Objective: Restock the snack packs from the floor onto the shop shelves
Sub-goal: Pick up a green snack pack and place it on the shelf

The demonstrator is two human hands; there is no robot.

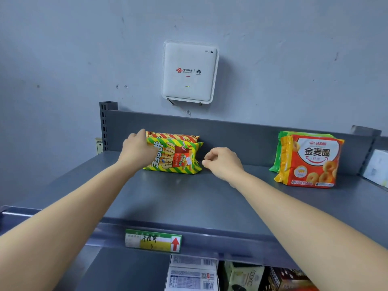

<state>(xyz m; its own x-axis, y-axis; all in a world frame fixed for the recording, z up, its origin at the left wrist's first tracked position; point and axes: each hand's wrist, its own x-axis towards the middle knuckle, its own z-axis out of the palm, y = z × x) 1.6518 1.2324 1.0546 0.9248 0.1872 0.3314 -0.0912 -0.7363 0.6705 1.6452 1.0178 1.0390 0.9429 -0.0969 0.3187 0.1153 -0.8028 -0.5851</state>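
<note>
On the top shelf (189, 198), two striped snack packs (178, 158) are stood on edge, one behind the other, against the grey back panel (241, 135). The left hand (136, 150) is laid against the left end of the front pack. Its fingers are mostly hidden by the hand and the wrapper, so it cannot be told whether the pack is gripped or only steadied. The right hand (222, 162) is held just beside the pack's right edge without touching it. Its fingers are loosely curled, nothing is held in them, and thumb and forefinger are brought near each other.

Placement of these two packs is judged to be nearly done, with only squaring and letting go left. The floor is not shown, so the stock left to be lifted cannot be counted. Much bare shelf is seen in front and between the groups.

Well apart on the right, orange ring-snack packs (310, 162) are propped upright, with a white box (376, 166) at the edge beyond them. A white router (190, 72) is mounted on the wall above. A price label (153, 240) is clipped to the shelf lip, and boxed goods (193, 274) are stacked beneath. Nothing is seen blocking the space beside the striped packs.
</note>
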